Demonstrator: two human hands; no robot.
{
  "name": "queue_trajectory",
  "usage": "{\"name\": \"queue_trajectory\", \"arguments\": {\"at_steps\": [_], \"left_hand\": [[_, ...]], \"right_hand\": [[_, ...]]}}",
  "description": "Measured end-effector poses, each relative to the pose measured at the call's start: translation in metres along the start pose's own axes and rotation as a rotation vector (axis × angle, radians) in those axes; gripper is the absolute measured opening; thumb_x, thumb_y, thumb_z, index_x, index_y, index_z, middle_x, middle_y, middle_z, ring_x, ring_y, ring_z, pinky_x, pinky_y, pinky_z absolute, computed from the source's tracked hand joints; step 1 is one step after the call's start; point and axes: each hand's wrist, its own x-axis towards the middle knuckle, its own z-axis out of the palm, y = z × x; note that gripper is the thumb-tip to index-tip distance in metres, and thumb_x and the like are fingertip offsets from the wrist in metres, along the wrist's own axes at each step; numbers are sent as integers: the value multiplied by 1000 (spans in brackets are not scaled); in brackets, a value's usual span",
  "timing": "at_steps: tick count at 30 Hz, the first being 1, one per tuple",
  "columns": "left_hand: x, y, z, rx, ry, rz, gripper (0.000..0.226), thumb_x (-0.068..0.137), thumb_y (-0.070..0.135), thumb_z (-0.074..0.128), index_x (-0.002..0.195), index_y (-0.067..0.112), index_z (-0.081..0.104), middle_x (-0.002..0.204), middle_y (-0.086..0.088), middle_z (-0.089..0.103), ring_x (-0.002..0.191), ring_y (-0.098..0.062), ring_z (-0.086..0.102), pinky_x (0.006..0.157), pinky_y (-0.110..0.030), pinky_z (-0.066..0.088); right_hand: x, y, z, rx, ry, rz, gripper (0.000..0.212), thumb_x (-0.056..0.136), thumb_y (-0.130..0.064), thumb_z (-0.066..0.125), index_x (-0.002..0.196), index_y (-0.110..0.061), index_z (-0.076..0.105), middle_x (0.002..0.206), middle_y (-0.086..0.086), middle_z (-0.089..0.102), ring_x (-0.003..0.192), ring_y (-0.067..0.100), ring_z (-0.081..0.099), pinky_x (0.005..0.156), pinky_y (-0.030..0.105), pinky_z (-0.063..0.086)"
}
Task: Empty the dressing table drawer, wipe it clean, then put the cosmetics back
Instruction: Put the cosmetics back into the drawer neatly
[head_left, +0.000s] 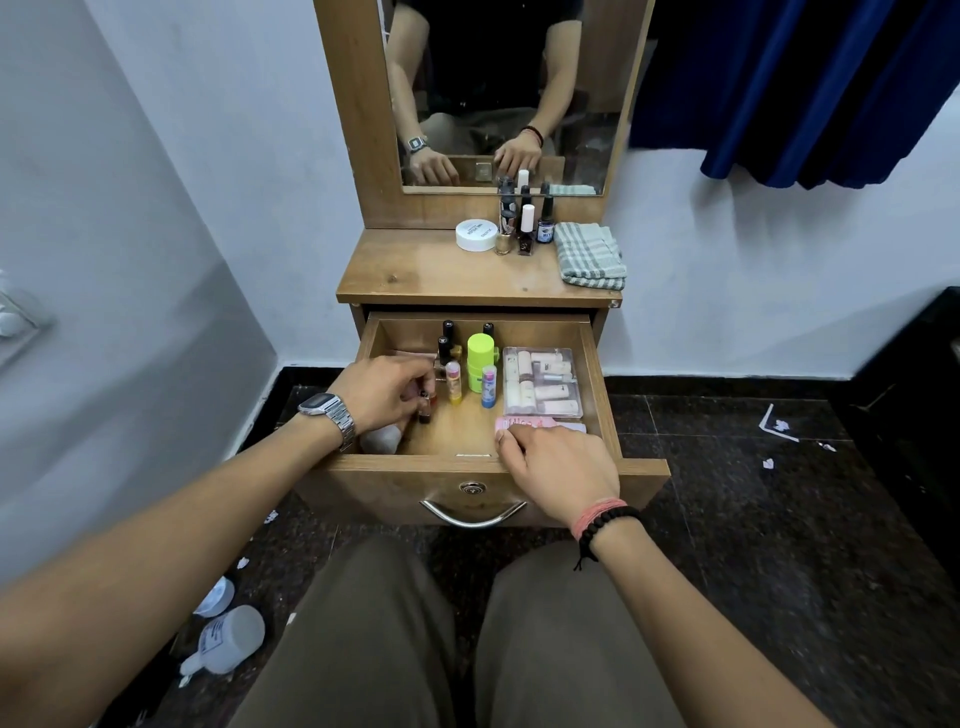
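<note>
- The wooden dressing table (415, 275) stands against a white wall, with a tall mirror (498, 93) on top.
- Its drawer (595, 364) is pulled out wide, and lots of makeup things sit inside it.
- A blue curtain (810, 88) hangs on the right side.
- A folded checked cloth (589, 254) lies on the right of the table top.
- The left hand (384, 389) is inside the drawer on the left side. Its fingers are pinched shut on a small dark bottle (425, 413). There is a silver watch (327, 410) on that wrist.
- The right hand (561, 467) rests on the front edge of the drawer. Its fingers are curled over a flat pink packet (540, 424). The words on the packet are too blurry to read.
- A clear box (543, 382) full of little pale tubes sits at the right of the drawer.
- A bright green tub (481, 361) stands in the middle of the drawer.
- A round white jar (476, 235) sits on the table top. It has writing on the lid, but it is too small to read.
- A yellow stick (454, 384) and a blue stick (488, 387) lie beside the green tub.
- Small nail polish bottles (524, 228) stand next to the white jar. One has a blue label, too small to read properly.
- More dark bottles (448, 340) stand at the back of the drawer.
</note>
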Motion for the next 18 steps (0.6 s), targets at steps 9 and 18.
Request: {"name": "queue_trajectory", "arguments": {"at_steps": [9, 18], "left_hand": [[9, 0, -22, 44, 161, 39, 18, 89, 41, 57, 96, 25, 61, 99, 7, 63, 83, -21, 61, 60, -27, 43], [85, 15, -62, -91, 259, -11, 12, 89, 29, 57, 97, 22, 62, 96, 6, 63, 84, -14, 58, 67, -29, 46]], "right_hand": [[0, 0, -1, -10, -7, -13, 45, 100, -44, 23, 88, -24, 62, 77, 1, 66, 71, 21, 59, 50, 28, 30], [0, 0, 1, -2, 15, -35, 45, 99, -44, 23, 88, -24, 61, 77, 2, 67, 69, 22, 59, 44, 26, 23]]}}
